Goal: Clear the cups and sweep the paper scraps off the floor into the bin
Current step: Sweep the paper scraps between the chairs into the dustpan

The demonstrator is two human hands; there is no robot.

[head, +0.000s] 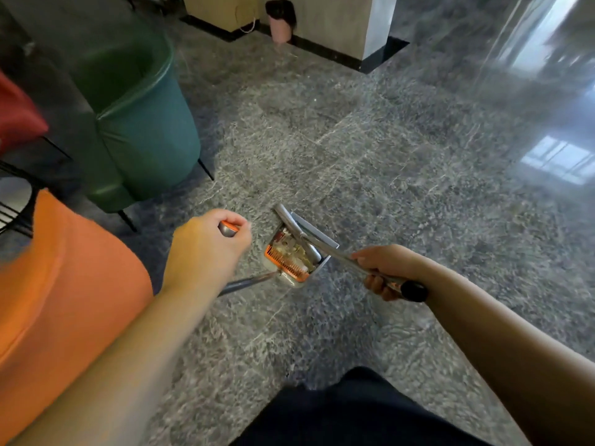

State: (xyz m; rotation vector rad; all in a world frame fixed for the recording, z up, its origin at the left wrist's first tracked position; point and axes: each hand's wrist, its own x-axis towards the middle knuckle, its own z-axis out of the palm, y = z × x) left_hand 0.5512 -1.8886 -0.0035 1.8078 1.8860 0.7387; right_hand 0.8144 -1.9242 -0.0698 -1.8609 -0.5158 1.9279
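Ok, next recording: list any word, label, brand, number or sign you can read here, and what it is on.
None can be read.
Scraps in the dustpan: one scrap shows red and white marks, too small and blurred to read.
Pink bin by the pillar: no visible label.
Broom handle in the right hand and dustpan handle in the left hand: no print visible.

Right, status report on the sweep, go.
Left hand grips dustpan handle. Right hand grips broom. Scraps in dustpan. Pink bin far ahead.
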